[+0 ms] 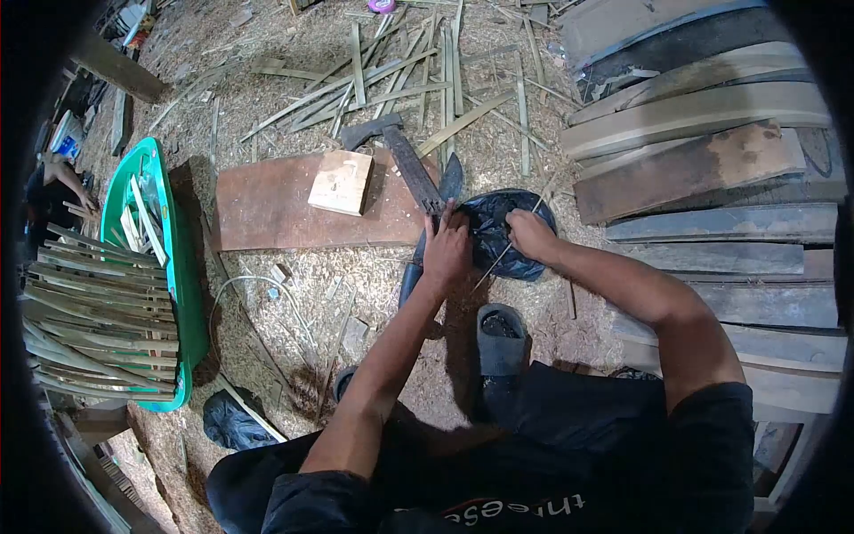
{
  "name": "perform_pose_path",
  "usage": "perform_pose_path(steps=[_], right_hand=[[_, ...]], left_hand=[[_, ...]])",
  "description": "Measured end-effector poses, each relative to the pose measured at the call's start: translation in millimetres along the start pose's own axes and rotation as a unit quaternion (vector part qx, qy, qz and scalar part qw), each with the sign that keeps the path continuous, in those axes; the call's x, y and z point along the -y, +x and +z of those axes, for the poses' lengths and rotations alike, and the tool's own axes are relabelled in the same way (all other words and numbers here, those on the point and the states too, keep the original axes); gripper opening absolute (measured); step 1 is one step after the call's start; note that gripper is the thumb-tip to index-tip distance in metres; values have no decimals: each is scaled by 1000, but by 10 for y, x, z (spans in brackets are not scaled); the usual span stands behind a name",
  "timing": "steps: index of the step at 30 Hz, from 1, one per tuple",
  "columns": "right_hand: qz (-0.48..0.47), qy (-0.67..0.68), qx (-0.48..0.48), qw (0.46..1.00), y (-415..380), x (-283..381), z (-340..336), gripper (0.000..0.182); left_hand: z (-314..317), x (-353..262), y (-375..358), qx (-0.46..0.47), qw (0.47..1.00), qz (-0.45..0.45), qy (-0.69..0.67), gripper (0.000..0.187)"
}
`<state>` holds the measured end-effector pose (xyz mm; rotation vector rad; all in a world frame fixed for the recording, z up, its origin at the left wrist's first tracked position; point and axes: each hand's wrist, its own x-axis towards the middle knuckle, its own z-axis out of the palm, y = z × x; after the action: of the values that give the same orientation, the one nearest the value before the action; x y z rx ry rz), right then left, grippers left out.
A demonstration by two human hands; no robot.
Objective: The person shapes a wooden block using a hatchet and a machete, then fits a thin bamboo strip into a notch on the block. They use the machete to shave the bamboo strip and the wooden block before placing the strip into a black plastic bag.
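My right hand (532, 237) is closed in a fist around a thin stick (490, 270), which slants out above and below it. Beneath it lies a crumpled black plastic bag (511, 262). My left hand (447, 246) is beside the bag, its fingers stretched toward the lower end of the hatchet (412, 166) handle and seeming to touch it. A dark blade (452, 176) points up just right of the handle. The hatchet's head rests near a pale wood block (342, 182) on a reddish-brown board (262, 205).
A green plastic tub (197, 329) with wooden slats (98, 320) across it stands at left. Curved planks (703, 116) are stacked at right. Split strips (391, 84) litter the ground ahead. Another person's arm (71, 182) shows at far left. Another black bag (233, 423) lies lower left.
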<state>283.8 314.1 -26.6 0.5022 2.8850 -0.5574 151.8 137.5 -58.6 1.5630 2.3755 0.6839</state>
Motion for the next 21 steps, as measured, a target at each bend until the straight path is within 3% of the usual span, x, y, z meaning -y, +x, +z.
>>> perform_pose_path(steps=[4, 7, 10, 13, 20, 21], right_hand=[[27, -5, -24, 999, 3, 10, 39, 11], [-3, -50, 57, 997, 47, -27, 20, 15], [-50, -143, 57, 987, 8, -10, -39, 17], [-76, -108, 38, 990, 36, -1, -174, 16], [-4, 182, 107, 977, 253, 61, -563, 17], [-35, 172, 91, 980, 285, 55, -592, 16]], left_hand=[[23, 16, -45, -16, 1000, 13, -10, 51], [9, 21, -80, -15, 999, 23, -27, 51], [-48, 42, -126, -29, 996, 49, -64, 50], [-116, 63, -187, -40, 988, 74, -129, 48], [-592, 41, -272, -63, 964, 150, -212, 40], [-618, 27, -268, -81, 956, 157, -234, 37]])
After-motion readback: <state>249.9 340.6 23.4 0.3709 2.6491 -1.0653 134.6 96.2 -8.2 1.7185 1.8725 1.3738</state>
